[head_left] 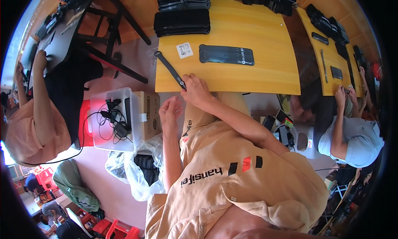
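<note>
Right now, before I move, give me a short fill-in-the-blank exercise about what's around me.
1. The hand gripping the black strap is your ____ one.
2. The small label on the table is coloured ____.
3. The clear bin holding cables stands on your ____ side.

Missing words: right; white; left.

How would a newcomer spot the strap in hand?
Find the yellow table in the middle. Near its lower left corner, the right hand holds a black strap. It slants alone, far narrower than the wide dark piece lying flat to its right.
</note>
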`<state>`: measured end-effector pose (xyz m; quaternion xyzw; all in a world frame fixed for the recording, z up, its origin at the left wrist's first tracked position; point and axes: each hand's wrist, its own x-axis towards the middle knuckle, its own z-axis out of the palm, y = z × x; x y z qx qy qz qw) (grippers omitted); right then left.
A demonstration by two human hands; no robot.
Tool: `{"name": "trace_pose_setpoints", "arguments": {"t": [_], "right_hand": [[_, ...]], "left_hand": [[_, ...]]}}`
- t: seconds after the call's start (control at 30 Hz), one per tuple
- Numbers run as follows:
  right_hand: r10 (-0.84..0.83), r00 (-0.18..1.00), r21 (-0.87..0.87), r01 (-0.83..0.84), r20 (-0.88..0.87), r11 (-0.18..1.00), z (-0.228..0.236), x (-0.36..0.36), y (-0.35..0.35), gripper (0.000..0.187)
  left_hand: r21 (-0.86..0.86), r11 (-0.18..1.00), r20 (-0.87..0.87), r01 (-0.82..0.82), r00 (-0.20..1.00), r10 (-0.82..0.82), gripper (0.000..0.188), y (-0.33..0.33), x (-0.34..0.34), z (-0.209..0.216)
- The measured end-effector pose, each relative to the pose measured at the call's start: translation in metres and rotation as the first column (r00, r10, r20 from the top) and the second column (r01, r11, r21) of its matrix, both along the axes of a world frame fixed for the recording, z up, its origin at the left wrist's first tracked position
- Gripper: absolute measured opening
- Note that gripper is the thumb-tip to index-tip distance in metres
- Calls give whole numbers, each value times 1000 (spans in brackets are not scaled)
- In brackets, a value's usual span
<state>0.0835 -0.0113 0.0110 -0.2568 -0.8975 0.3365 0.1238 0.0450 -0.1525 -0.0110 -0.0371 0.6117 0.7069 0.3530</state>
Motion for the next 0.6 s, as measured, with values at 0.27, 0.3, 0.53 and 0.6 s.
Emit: {"name": "trace_pose_setpoints", "arguments": {"t": [0.27,0.3,0.53,0.6], "right_hand": [[111,991,70,-106,-76,992,8,40,9,14],[135,982,81,-125,-130,989,13,46,7,13],[248,896,12,-262,-369,965,50,76,15,17],[68,925,-494,-261,-375,829,58,86,31,18]], "left_hand": [[93,995,80,35,996,-43,29,38,11,3],[71,997,39,-11,999,8,28,39,14,9],[177,979,-54,100,994,-91,28,38,14,39],[279,953,77,121,986,-148,29,40,13,55]]}}
